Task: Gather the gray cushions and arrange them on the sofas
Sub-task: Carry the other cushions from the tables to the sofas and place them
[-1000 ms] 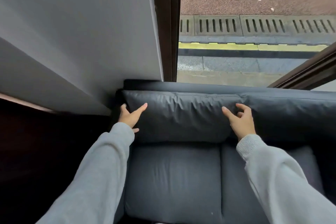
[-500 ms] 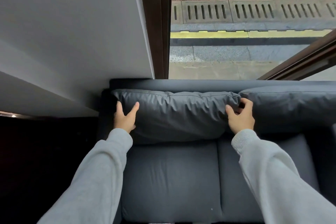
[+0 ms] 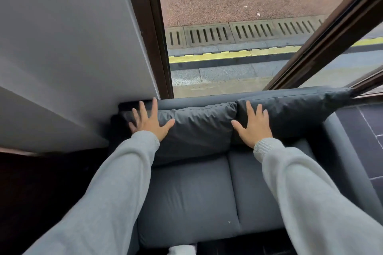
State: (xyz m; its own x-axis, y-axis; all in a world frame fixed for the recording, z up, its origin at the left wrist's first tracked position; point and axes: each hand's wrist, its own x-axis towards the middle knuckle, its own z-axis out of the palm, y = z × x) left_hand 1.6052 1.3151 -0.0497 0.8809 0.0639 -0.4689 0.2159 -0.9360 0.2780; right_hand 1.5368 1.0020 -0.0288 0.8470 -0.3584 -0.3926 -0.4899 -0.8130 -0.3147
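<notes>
**Two flat hands on the sofa's back cushions**

Head view: the gray sofa (image 3: 192, 198) sits against the wall and the window frame (image 3: 154, 33), and it holds two back cushions standing side by side along its backrest, above two seat cushions. The left hand (image 3: 150, 123) lies spread and flat on the left back cushion (image 3: 199, 128), near that cushion's outer end, gripping nothing. The right hand (image 3: 255, 127) is likewise splayed open, pressed on the right back cushion (image 3: 300, 112) just beside the seam where the two cushions meet. Both cushions lean upright against the backrest, touching each other. Gray sleeves cover both arms. Outside the glass runs a drain grate (image 3: 228, 31).
</notes>
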